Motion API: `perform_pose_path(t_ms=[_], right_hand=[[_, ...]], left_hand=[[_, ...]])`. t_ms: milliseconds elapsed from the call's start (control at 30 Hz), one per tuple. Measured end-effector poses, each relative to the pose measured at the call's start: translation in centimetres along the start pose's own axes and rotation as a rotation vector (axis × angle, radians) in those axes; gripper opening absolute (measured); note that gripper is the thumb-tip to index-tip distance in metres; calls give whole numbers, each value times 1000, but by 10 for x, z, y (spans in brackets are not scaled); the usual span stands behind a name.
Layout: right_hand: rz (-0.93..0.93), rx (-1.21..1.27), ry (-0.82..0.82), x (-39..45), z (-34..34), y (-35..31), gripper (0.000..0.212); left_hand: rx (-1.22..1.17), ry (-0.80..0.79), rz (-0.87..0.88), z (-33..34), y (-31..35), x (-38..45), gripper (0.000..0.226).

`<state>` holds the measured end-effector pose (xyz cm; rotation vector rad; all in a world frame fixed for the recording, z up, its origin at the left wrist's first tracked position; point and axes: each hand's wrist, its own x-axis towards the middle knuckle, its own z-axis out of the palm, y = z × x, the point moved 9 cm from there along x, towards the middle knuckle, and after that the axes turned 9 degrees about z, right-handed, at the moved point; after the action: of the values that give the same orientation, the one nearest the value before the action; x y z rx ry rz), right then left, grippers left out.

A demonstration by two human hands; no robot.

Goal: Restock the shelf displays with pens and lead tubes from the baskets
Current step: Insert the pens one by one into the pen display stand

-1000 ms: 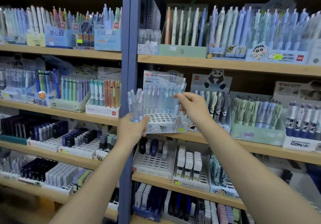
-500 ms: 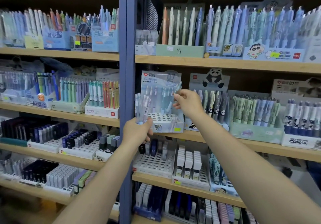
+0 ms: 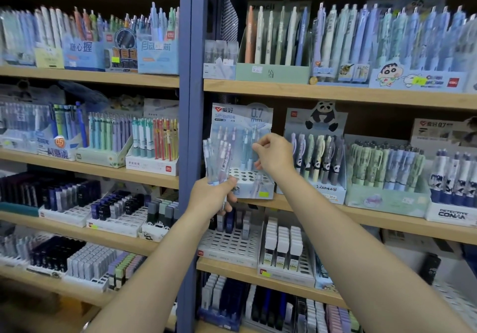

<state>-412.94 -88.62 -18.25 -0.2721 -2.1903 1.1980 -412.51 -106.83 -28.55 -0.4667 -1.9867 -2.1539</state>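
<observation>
Pens are being slotted into the pale-blue cardboard display box with a perforated white base (image 3: 254, 177), which stands on the middle wooden shelf (image 3: 361, 211) right of the blue steel upright (image 3: 189, 126). The left hand (image 3: 210, 198) grips a bundle of translucent pastel pens (image 3: 216, 162) just left of the box. The right hand (image 3: 275, 153) pinches one pen above the holes; next, I judge, it must be lowered upright into a free hole.

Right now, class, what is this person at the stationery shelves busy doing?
A person is restocking a pen display box on the middle shelf, beside the panda pen display. The left hand grips a bunch of pale pens just in front of the box. The right hand pinches a single pen over the box's holed tray, many of whose holes are unfilled.
</observation>
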Motion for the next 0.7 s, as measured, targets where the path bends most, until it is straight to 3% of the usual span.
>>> perform_pose_path(t_ms=[100,300,400,600,700], right_hand=[[14,-50,-37,0,6,3,16],[41,82,-63,-10,-6,2,10],[5,193,-154,-26,-10,-5,19],[-30,226,-381,-48,-6,-19,21],[-24,238,-396,-49,-13,-18,18]], left_hand=[[-19,-45,-2,0,0,0,23],[-182,-125,-1,4,0,0,26],[-246,-174,2,14,5,1,21],[-234,-279,34,37,16,-1,38],[-258,-302,33,41,13,-4,24]])
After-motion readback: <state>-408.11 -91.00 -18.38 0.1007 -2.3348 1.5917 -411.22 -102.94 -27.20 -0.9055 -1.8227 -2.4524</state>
